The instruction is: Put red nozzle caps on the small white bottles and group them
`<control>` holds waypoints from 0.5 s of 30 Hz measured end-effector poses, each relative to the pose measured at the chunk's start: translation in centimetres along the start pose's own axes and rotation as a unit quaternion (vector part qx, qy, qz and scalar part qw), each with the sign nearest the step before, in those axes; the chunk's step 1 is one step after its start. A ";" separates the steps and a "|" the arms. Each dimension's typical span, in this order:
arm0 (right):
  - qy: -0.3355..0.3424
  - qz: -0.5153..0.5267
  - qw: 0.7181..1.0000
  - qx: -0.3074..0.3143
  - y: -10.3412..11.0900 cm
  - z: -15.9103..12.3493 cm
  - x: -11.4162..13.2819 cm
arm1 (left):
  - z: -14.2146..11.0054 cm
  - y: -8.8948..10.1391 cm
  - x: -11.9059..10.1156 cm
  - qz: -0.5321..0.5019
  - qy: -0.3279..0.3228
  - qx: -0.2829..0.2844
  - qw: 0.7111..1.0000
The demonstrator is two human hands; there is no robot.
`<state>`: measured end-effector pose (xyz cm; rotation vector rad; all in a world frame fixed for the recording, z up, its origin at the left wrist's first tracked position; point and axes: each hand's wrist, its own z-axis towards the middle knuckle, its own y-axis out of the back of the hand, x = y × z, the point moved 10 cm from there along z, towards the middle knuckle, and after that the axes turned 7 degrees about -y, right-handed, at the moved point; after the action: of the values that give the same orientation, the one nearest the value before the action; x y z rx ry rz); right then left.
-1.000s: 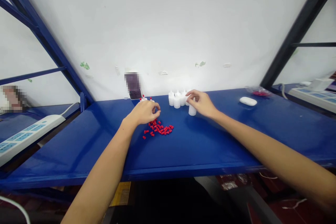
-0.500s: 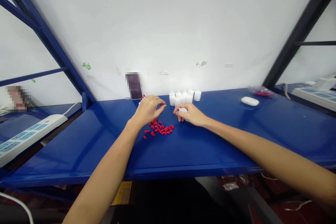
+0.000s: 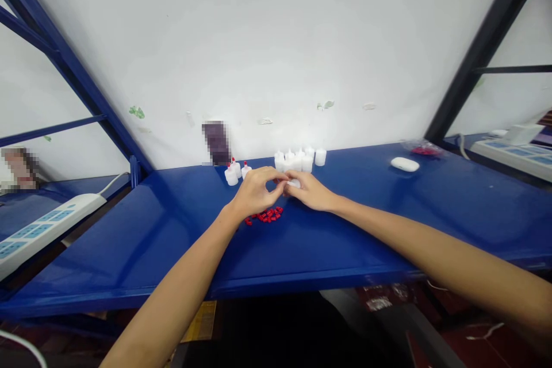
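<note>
My right hand (image 3: 314,190) is closed around a small white bottle (image 3: 295,183), tilted with its tip toward the left. The fingertips of my left hand (image 3: 260,188) are pinched together at the bottle's tip; whatever they hold is hidden. Below my left hand lies a scatter of small red caps (image 3: 269,215), partly covered by it. Beyond my left hand stand 3 white bottles (image 3: 232,176) with red caps on. Several white bottles (image 3: 293,163) without red caps stand in a cluster just behind my right hand.
A white rounded case (image 3: 405,164) lies to the right on the blue table (image 3: 345,247). A bag with red pieces (image 3: 422,149) is at the back right. A dark phone-like object (image 3: 218,144) leans on the wall. Power strips (image 3: 47,224) sit at the left and right.
My left hand has moved right, and its fingertips now meet the bottle in my right hand. The red-capped bottles behind it have come into fuller view. The camera has shifted slightly.
</note>
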<state>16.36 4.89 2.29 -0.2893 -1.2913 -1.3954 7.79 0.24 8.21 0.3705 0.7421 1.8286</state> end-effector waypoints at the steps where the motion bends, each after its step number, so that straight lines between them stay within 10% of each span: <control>1: 0.005 0.016 1.000 0.007 -0.1 0.0 0.1 | 0.0 0.0 0.2 -0.006 0.008 -0.004 1.000; 15: 0.063 -0.072 0.995 -0.018 0.0 -0.5 1.5 | 0.2 -0.1 -1.1 0.013 -0.032 -0.024 0.999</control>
<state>16.14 3.69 3.25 -0.1322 -1.2029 -1.5352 8.42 -0.72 8.39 0.4063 0.6517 1.8463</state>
